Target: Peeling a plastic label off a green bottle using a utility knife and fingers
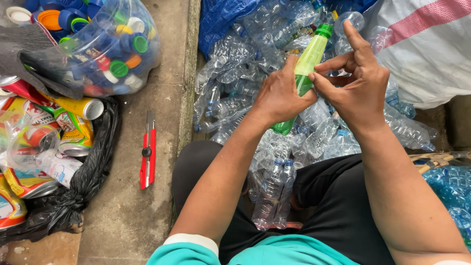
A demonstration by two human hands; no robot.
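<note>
My left hand (280, 95) grips a green plastic bottle (309, 61) around its middle, holding it tilted with its green cap (324, 31) pointing up and away. My right hand (357, 83) pinches at the bottle's side with thumb and forefinger, the other fingers spread; whether it holds a label I cannot tell. Both hands hover over a heap of crushed clear plastic bottles (235, 83). Two clear bottles (274, 191) lie between my knees.
A red utility knife (147, 156) lies on the concrete step at left. Beside it a black bag (93, 181) holds crushed cans (73, 132). A clear bag of coloured bottle caps (110, 46) sits top left. A white sack (427, 54) stands at right, a woven basket rim (436, 159) below it.
</note>
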